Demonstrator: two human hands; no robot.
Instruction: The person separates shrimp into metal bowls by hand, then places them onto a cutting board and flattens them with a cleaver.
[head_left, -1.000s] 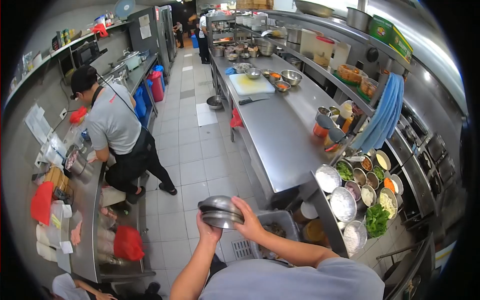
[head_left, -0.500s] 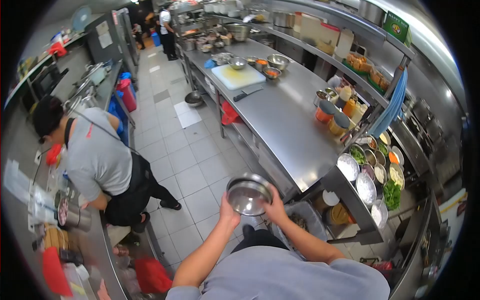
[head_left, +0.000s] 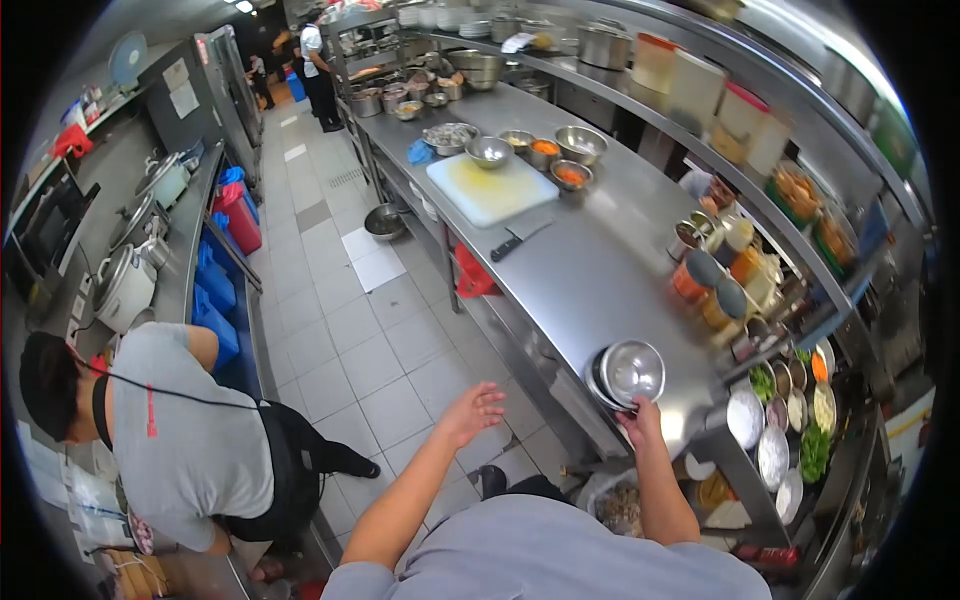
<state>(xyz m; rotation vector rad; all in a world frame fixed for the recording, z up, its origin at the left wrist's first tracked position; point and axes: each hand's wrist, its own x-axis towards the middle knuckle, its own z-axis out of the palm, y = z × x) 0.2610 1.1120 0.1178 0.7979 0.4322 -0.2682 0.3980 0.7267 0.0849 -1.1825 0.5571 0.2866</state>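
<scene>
Two stacked metal bowls (head_left: pixel 633 372) are at the near edge of the steel counter (head_left: pixel 590 290), the upper one tilted a little against the lower. My right hand (head_left: pixel 640 420) grips their near rim, thumb and fingers closed on it. Over the tiled floor, to the left of the bowls, my left hand (head_left: pixel 472 414) is empty with its fingers spread. Farther up the counter lie a knife (head_left: pixel 520 240) with a black handle and a white cutting board (head_left: pixel 490 190) with yellow stains. A metal bowl (head_left: pixel 489 152) stands on the board's far edge.
A co-worker in a grey shirt (head_left: pixel 190 420) bends over the left-hand counter. Ingredient bowls (head_left: pixel 773 457) fill the right side, near sauce containers (head_left: pixel 725 300). A pan (head_left: pixel 384 222) lies on the floor. Below the counter's near end is a bin (head_left: pixel 618 505) with scraps.
The bowls moved from in front of my body, held in both hands, to the counter's edge at the right. My left hand let go and opened. The view shifted, and the co-worker appears lower left.
</scene>
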